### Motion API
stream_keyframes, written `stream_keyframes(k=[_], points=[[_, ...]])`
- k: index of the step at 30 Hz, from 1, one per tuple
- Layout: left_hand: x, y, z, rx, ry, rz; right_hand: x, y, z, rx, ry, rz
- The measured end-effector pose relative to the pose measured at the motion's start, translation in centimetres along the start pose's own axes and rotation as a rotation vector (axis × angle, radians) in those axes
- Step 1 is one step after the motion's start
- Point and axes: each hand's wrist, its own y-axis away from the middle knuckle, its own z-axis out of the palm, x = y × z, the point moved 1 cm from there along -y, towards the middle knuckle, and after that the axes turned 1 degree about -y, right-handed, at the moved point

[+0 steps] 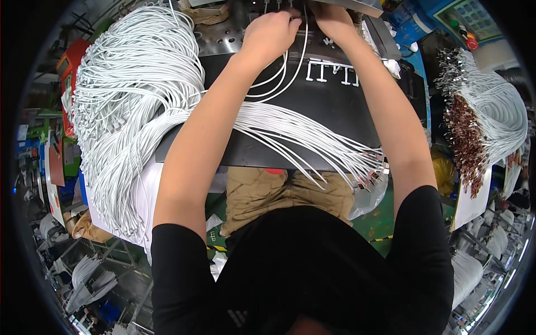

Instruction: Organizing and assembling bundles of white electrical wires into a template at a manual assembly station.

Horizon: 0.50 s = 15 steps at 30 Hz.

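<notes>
At the top of the view, my left hand (272, 34) is bent closed over a white cable (285, 64) in front of a metal machine (223, 46). The cable loops down from under that hand onto the black work surface (335, 114). A second white cable (305, 44) rises between my hands. My right hand (333, 23) reaches in beside it, its fingertips lost in shadow at the machine. Below my forearms lies a fanned bundle of white cables (301, 127), its metal connector ends (368, 173) by my right forearm.
A large heap of white cables (139, 61) fills the left side. Small white plastic pieces (318, 72) lie on the black surface. Coiled cables with brownish ends (469, 128) sit far right. A blue container (410, 28) stands at the upper right.
</notes>
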Motion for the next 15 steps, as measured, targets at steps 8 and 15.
stream_keyframes(k=[8,15], points=[[-2.6,0.0,1.7,0.472,-0.53,0.259,-4.7,6.0,-2.9,0.049,0.188,-0.221],[-4.2,-1.7,3.9,0.357,-0.614,0.171,-5.1,6.1,-3.6,0.043,0.18,-0.189]])
